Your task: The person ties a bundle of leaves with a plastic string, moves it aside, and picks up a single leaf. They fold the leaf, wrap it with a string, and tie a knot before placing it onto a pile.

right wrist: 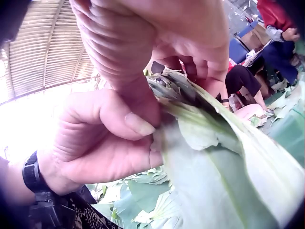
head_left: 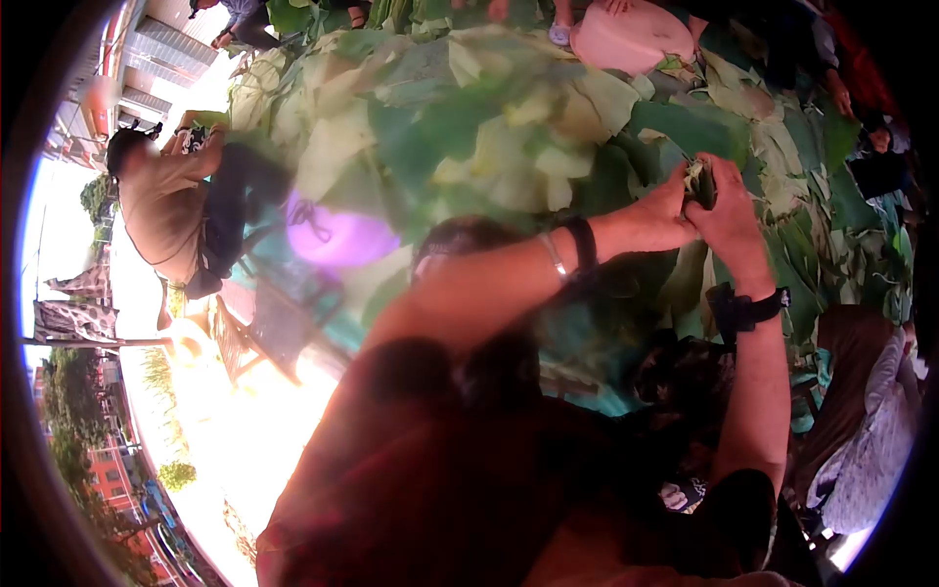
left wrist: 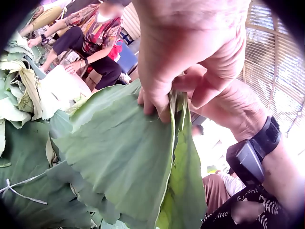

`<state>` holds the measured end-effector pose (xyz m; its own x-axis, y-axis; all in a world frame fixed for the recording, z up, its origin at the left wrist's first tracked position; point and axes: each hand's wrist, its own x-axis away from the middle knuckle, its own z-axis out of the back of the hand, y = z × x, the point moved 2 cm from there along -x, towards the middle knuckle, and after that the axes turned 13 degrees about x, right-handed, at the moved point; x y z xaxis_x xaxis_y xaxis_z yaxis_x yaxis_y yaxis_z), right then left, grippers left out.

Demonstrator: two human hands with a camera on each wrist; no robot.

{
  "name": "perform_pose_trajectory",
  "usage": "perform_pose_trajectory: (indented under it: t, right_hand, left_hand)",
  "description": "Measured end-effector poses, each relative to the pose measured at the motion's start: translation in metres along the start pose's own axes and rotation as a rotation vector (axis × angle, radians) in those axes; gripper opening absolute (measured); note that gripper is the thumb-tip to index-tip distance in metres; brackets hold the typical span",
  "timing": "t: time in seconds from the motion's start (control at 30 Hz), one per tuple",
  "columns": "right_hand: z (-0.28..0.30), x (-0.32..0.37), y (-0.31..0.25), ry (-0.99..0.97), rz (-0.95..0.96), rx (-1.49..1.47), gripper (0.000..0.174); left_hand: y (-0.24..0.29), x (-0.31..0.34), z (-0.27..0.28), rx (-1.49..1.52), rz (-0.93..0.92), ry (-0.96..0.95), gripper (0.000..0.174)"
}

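Both hands meet at the gathered end of a folded bundle of large green lotus leaves [left wrist: 119, 143], in front of the body. My left hand [head_left: 667, 217] pinches the gathered edges between thumb and fingers. Opposite it, my right hand [head_left: 734, 217] grips the same end, with its fingers curled over the top in the right wrist view. The leaves [right wrist: 205, 176] fan out downward from the grip, showing pale undersides and creased, ragged ends near the fingers. Part of the gathered end is hidden by the hands.
A broad heap of loose leaves [head_left: 411, 127] spreads ahead. A purple bag-like thing [head_left: 337, 235] lies to the left and a pink round thing [head_left: 631, 37] at the back. One person [head_left: 166, 205] sits at left; another [left wrist: 95, 43] sits across the heap.
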<state>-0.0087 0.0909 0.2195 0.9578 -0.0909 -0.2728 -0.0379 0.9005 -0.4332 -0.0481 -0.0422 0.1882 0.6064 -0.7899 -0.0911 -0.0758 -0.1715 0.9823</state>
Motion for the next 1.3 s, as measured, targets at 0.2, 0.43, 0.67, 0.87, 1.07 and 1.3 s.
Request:
perform_pose_trajectory:
  t: [0.2, 0.43, 0.67, 0.87, 1.07, 1.3]
  right_hand:
    - [-0.002, -0.003, 0.012, 0.087, -0.093, 0.007, 0.047]
    - [0.036, -0.006, 0.032, -0.147, -0.091, -0.445, 0.045]
    - [0.043, 0.004, 0.029, -0.392, -0.047, -0.857, 0.046]
    - [0.034, 0.002, 0.031, -0.369, -0.077, -0.881, 0.051]
    - [0.046, 0.008, 0.021, -0.278, -0.106, -0.548, 0.061]
    - [0.028, 0.0, 0.051, -0.176, -0.111, -0.385, 0.044]
  left_hand:
    - [-0.011, -0.004, 0.003, -0.134, -0.068, 0.106, 0.076]
    - [0.016, -0.005, 0.022, -0.754, -0.272, 0.362, 0.09]
    - [0.019, -0.005, 0.025, -0.511, -0.205, -0.063, 0.09]
    - [0.004, -0.004, 0.033, -0.241, 0.142, -0.111, 0.046]
    - [0.003, -0.001, 0.04, 0.159, 0.193, 0.035, 0.03]
    - [0.016, 0.002, 0.032, 0.368, 0.239, 0.056, 0.035]
